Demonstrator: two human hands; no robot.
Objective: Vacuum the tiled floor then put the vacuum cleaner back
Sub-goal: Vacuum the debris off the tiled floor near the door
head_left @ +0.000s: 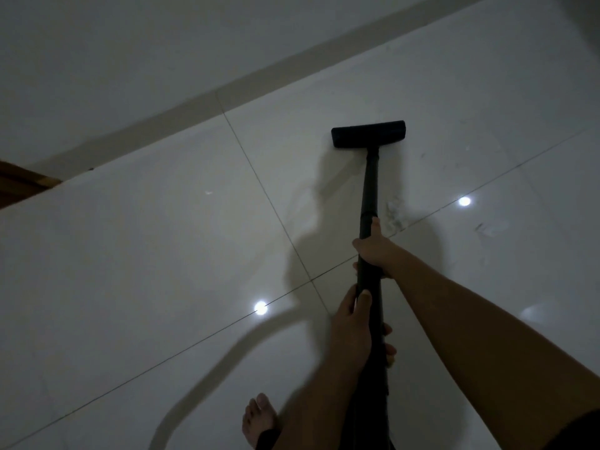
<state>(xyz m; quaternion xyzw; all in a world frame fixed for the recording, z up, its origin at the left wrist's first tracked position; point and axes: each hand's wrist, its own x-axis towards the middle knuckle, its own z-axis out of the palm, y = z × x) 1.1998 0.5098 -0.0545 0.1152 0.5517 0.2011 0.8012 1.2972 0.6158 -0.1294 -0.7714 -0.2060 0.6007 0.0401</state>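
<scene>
A black vacuum wand (370, 186) runs from my hands down to a flat black floor head (368, 133), which rests on the glossy white tiled floor (162, 241) near the wall. My right hand (373, 251) is wrapped around the wand higher up, arm stretched forward. Below it, my left hand (352, 323) grips the wand's lower handle part. A patch of grey dust (394, 212) lies on the tile just right of the wand. The vacuum's body is out of view.
A pale wall (130, 60) with a beige skirting strip (201, 99) runs diagonally behind the floor head. A brown wooden edge (22, 183) shows at the far left. My bare foot (259, 420) stands on the tile at the bottom. Ceiling lights reflect on the floor.
</scene>
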